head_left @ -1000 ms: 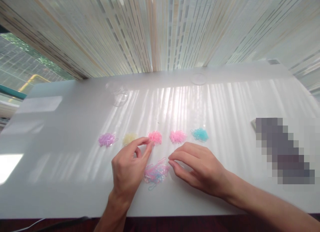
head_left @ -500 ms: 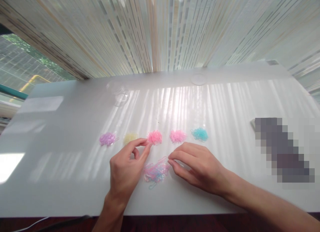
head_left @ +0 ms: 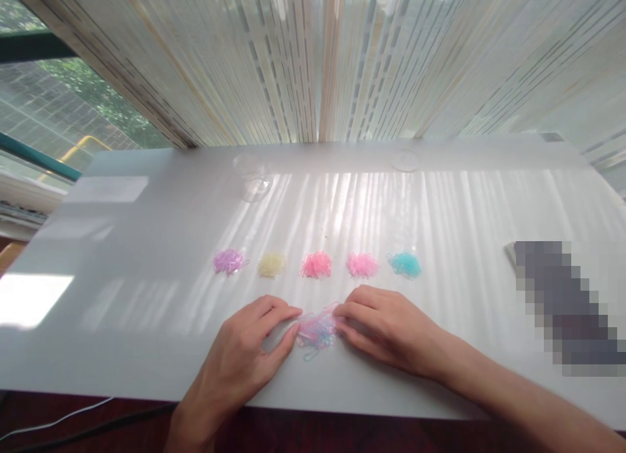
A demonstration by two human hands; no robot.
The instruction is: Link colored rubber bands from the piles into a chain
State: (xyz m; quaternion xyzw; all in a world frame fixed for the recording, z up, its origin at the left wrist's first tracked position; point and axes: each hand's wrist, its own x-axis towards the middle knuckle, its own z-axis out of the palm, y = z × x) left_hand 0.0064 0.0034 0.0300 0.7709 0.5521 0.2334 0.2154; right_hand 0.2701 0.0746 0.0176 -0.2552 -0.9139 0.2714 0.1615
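1. Object [head_left: 562, 303] near the table's [head_left: 161, 244] right edge: obscured by pixelation; identity unreadable.
2. Mixed pile [head_left: 317, 337] near the front edge: individual strands too small to count.
3. Right hand [head_left: 386, 326]: grip on strands indeterminable.
4. Speck [head_left: 326, 236], table centre: too small to identify.

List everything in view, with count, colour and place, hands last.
Purple pile of bands: one, purple, row's left end
Yellow pile: one, pale yellow, second in row
Coral pile: one, coral pink, row's middle
Pink pile: one, light pink, fourth in row
Teal pile: one, teal, row's right end
Mixed pile: one, pink, purple and blue, between the hands
Jar: one, transparent, table's back left
Disc: one, transparent, table's back right
Pixelated thing: one, mostly dark grey, right
Table: one, white, centre
Curtain: striped, pale, behind table
Cable: one, white, bottom left
Left hand: one, bare, mixed pile's left edge
Right hand: one, bare, mixed pile's right edge
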